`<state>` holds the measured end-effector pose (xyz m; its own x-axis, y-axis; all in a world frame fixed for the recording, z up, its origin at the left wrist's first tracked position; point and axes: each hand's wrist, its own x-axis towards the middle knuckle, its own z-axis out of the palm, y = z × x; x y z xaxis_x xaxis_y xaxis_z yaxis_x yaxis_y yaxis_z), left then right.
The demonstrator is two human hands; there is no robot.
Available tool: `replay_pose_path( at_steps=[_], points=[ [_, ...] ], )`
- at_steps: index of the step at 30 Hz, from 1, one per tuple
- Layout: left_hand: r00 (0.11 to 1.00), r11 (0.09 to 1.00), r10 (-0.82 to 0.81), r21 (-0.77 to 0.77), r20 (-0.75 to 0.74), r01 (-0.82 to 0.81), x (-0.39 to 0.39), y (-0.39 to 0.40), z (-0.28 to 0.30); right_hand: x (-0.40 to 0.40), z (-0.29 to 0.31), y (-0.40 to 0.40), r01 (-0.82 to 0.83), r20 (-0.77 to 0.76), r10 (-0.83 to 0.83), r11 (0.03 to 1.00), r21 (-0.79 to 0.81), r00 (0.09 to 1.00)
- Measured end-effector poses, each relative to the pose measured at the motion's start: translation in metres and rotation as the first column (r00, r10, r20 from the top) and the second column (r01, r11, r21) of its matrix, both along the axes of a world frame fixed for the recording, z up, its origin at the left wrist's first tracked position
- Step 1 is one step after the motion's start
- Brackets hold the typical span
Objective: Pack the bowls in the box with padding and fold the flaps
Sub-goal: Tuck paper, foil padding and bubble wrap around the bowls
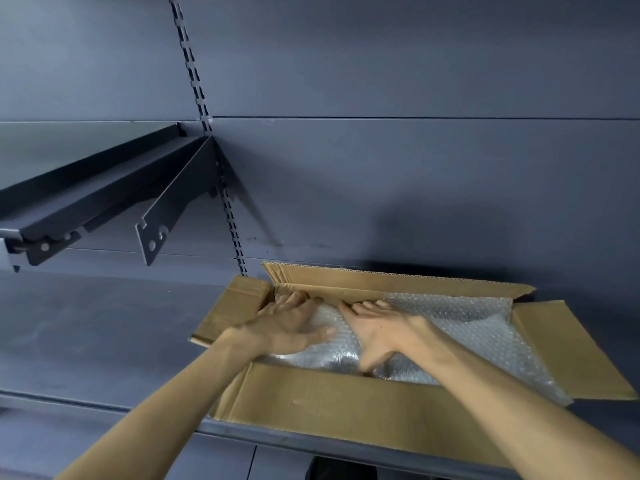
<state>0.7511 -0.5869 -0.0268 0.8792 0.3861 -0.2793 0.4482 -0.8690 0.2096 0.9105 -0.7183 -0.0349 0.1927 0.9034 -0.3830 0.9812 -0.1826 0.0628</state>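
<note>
Flaps of box [346, 403] outspread; left hand [287, 327], right hand [381, 327] flat-fingered on bubble wrap [467, 327].

We see a plain brown cardboard box [346, 407], its cut edges showing the fine ribbed pattern of corrugation along the far flap [381, 280]. Inside it lies clear, silvery-grey bubble wrap [460, 323], dotted all over with small round bubbles that catch pale highlights. The shelf [104, 323] under the box is a matt dark blue-grey, as is the back wall [415, 168]. On the left, the upper shelf [86, 188] and its bracket [173, 209] are darker, near black. The upright rail [197, 81] bears a regular row of dark slots.
</note>
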Motion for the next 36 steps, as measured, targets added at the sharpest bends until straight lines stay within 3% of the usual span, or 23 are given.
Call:
replay_pose_path(
  at_steps=[4, 6, 12, 16, 19, 22, 24, 29, 36],
  points=[
    [0.995, 0.980, 0.034, 0.193, 0.095, -0.052, 0.007, -0.001, -0.026, 0.005, 0.001, 0.004, -0.002, -0.039, 0.002, 1.000, -0.013, 0.999],
    [0.991, 0.976, 0.029, 0.212, 0.133, -0.057, 0.007, 0.000, -0.030, 0.007, 0.002, -0.005, -0.024, -0.068, 0.026, 0.999, 0.028, 0.997],
    [0.916, 0.895, -0.186, 0.447, 0.354, 0.009, 0.000, -0.007, -0.010, 0.035, 0.011, -0.072, -0.076, -0.079, 0.125, 0.891, 0.448, 0.989],
    [0.834, 0.953, -0.284, 0.238, 0.472, 0.190, 0.032, -0.047, 0.012, 0.074, 0.018, -0.125, 0.033, -0.097, 0.015, 0.883, 0.469, 0.995],
    [0.823, 0.900, -0.434, 0.217, 0.366, 0.379, 0.072, -0.088, 0.017, 0.094, 0.021, -0.154, 0.091, -0.106, -0.051, 0.902, 0.422, 0.993],
    [0.841, 0.873, -0.487, 0.155, 0.235, 0.462, 0.101, -0.112, 0.017, 0.107, 0.025, -0.177, 0.110, -0.074, -0.090, 0.937, 0.332, 0.993],
    [0.864, 0.874, -0.484, 0.135, 0.141, 0.467, 0.113, -0.119, 0.015, 0.114, 0.028, -0.189, 0.122, -0.037, -0.116, 0.959, 0.255, 0.993],
    [0.888, 0.855, -0.456, 0.252, -0.052, 0.454, 0.123, -0.123, 0.009, 0.122, 0.032, -0.197, 0.100, 0.109, -0.120, 0.980, 0.170, 0.987],
    [0.895, 0.900, -0.393, 0.109, -0.213, 0.421, 0.126, -0.114, 0.004, 0.117, 0.019, -0.179, 0.110, 0.114, -0.119, 0.991, 0.081, 0.986]
  ],
)
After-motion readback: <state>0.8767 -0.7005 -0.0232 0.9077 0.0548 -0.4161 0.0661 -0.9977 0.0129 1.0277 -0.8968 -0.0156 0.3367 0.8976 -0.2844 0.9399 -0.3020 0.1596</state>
